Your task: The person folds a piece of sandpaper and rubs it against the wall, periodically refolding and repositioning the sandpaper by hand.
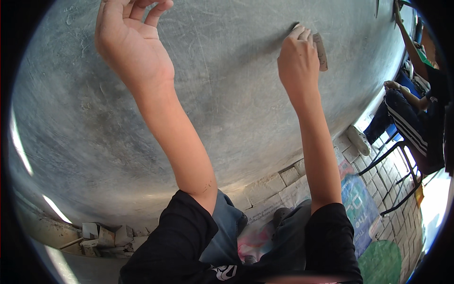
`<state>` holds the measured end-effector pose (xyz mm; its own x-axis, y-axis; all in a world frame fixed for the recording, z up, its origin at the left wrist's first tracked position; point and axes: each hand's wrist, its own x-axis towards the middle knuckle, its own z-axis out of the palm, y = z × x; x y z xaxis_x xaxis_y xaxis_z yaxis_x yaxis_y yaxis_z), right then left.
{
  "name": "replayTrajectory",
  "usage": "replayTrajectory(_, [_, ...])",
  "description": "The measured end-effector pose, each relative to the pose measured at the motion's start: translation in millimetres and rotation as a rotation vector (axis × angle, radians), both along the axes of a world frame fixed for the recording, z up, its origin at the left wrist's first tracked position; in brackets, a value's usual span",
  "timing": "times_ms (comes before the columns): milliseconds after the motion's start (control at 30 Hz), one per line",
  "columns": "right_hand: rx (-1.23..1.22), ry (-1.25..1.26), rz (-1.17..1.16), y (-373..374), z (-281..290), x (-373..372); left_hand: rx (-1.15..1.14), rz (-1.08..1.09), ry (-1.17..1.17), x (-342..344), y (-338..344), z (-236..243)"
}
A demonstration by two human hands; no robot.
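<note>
A broad grey wall [227,94], smeared with pale and dark patches and fine scratches, rises before me. Against its upper right part my right hand [299,59] presses what looks like a piece of sandpaper [320,52], its fingers closed over it. The piece has a brownish back with print and a dark edge showing past the fingertips. Higher up on the left, my left hand [135,35] is raised close to the wall, palm partly turned toward me. Its fingers are loosely bent and apart, with nothing seen in them; the upper frame edge cuts some off.
At the right a person [425,104] in dark striped trousers sits on a dark metal-framed chair [402,146], one grey clog [359,140] near the wall. A printed plastic sheet [354,208] covers paving bricks [378,189] by my feet. Broken blocks [106,236] lie at lower left.
</note>
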<state>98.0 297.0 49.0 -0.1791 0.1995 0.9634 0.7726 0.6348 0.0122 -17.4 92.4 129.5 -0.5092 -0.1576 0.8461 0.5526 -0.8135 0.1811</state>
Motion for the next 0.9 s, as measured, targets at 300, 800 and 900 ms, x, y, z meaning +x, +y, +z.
replayTrajectory(300, [-0.034, 0.025, 0.109, 3, 7, 6, -0.005, 0.023, -0.009, 8, 4, 1])
replayTrajectory(800, [-0.12, 0.007, 0.085, -3, 12, 7, -0.035, 0.0, -0.015, 10, 7, 0])
replayTrajectory(900, [-0.001, 0.079, 0.016, -2, 10, 5, -0.008, -0.028, 0.002, 31, 13, -3])
